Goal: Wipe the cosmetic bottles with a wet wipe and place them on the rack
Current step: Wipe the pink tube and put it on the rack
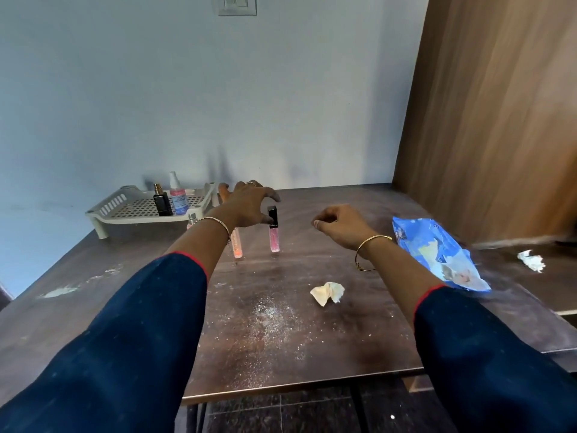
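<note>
Dusty tabletop [281,354]: two bottles [171,198] on far-left rack [131,207], two tubes left; left hand [249,204] grip spread at pink tube [273,232], right hand [340,225] curled empty.

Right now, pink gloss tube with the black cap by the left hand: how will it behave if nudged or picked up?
The pink gloss tube stands upright, tall and narrow on a small base, so a sideways nudge would probably tip it. It looks like smooth, rigid plastic, likely light and maybe slippery after wiping. The left hand is at its cap; gripping lower may be steadier.
</note>
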`<state>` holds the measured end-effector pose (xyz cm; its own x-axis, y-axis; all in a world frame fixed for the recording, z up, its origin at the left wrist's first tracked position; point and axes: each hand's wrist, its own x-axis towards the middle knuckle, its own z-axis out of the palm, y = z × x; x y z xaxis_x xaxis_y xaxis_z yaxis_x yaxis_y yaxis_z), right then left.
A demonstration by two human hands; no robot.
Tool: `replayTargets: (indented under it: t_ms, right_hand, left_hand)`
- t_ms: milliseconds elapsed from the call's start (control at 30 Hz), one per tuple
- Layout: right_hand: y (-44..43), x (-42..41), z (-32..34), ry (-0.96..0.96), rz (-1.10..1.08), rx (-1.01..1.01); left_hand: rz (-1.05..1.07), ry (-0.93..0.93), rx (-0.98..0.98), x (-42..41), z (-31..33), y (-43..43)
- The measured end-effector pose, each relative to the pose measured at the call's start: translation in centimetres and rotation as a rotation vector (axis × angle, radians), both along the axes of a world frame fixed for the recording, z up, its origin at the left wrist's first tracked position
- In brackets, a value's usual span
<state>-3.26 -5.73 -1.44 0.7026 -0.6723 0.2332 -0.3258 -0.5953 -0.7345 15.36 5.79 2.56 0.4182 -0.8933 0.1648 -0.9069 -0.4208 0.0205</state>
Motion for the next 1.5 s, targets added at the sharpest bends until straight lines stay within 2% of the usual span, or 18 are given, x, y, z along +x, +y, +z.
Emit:
replayTargets:
  t_ms: [100,300,633,933,1200,1333,1500]
  right_hand:
    - [-0.4,0.3,-0.7,-0.015,-0.01,0.03]
    - [-1.0,0.7,-1.7,-0.042,0.023,0.137]
    - [-0.1,1.1,-1.7,-0.016,0.091,0.156]
    - [0.5,0.1,-0.9,0.01,0.095,0.152]
    - [1.5,-2.7,-0.3,0.108,0.2,0.142]
    - [2.4,-4.1,-0.5,0.24,0.297,0.141]
    - [3.9,-5.2,-1.4,0.378,0.354,0.029]
  left_hand:
    - [-0.018,0.029,0.045,0.8,0.4,-0.4]
    - [-0.069,0.1,0.017,2.2,0.1,-0.8]
    - [-0.2,0.218,0.011,3.1,-0.3,-1.4]
    - [-0.143,0.272,-0.035,2.2,-0.7,-1.2]
    - [-0.072,0.261,-0.194,0.0,-0.3,-0.3]
    - [-0.081,0.258,-0.212,-1.3,0.7,0.8]
    - [-0.104,0.328,-0.299,-3.5,1.8,2.7]
